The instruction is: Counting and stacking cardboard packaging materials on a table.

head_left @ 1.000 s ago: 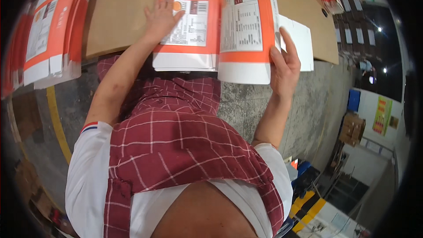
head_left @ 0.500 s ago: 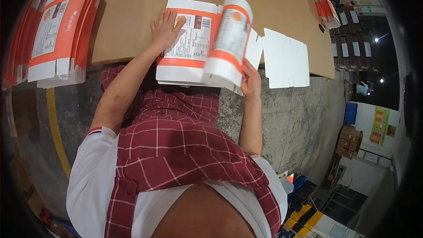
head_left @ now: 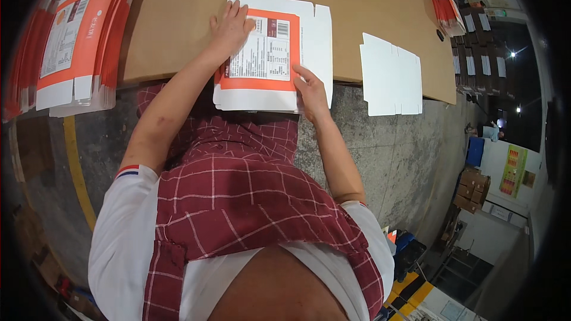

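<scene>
A flat orange-and-white printed carton blank [head_left: 270,86] lies at the table's near edge, with a white panel [head_left: 318,30] to the right of its printed face. My left hand [head_left: 231,31] rests on its upper left part, fingers stretched out flat. At the right edge of the printed face is my right hand [head_left: 311,92], its thumb and forefinger apart and touching that edge; its other fingers are partly hidden. Whether more blanks lie beneath cannot be made out.
A plain white cut sheet [head_left: 392,77] lies to the right, overhanging the brown table [head_left: 178,0]. Stacks of orange-and-white cartons [head_left: 77,41] stand at the left edge. More orange packages [head_left: 446,15] sit at the far right corner, near a small black object [head_left: 440,35].
The curled printed panel that my right hand held up now lies flat. My right hand has moved left to the printed face's edge. My left hand stays on the blank, shifted slightly up and right.
</scene>
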Demonstrator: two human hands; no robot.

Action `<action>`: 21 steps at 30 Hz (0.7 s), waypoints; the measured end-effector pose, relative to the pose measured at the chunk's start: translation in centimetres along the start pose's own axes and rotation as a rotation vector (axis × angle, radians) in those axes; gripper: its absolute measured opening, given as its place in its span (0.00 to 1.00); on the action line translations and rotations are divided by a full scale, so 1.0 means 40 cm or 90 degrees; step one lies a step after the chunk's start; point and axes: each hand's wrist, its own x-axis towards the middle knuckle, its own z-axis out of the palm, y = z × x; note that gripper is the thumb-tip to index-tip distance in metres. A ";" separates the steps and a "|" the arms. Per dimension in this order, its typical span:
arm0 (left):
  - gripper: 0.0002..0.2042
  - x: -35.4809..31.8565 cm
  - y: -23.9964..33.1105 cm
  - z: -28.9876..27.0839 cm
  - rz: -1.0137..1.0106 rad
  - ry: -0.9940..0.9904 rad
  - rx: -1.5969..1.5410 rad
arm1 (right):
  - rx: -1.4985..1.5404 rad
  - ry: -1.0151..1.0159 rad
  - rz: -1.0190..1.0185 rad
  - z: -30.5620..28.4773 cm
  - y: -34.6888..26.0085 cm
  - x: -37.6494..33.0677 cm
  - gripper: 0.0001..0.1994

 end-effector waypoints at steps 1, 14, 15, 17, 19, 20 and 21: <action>0.26 -0.001 -0.006 0.009 0.014 0.004 0.103 | -0.166 -0.084 0.016 -0.011 -0.058 -0.030 0.16; 0.33 -0.015 0.016 -0.019 0.080 -0.096 0.191 | -0.362 -0.106 -0.311 -0.134 -0.101 0.171 0.26; 0.33 -0.013 0.005 -0.010 0.083 -0.067 0.189 | -0.377 -0.141 -0.336 -0.104 -0.118 0.175 0.27; 0.33 -0.009 -0.010 -0.003 0.092 -0.044 0.189 | -0.408 -0.210 -0.388 -0.040 -0.151 0.172 0.29; 0.33 -0.001 0.005 -0.004 0.084 -0.046 0.190 | -0.691 -0.082 -0.347 0.007 -0.101 0.157 0.30; 0.33 -0.002 0.011 0.003 0.095 -0.054 0.189 | -0.973 0.041 -0.291 0.020 -0.072 0.152 0.32; 0.33 -0.005 0.009 0.004 0.091 -0.045 0.179 | -0.957 0.067 -0.351 0.019 -0.030 0.127 0.32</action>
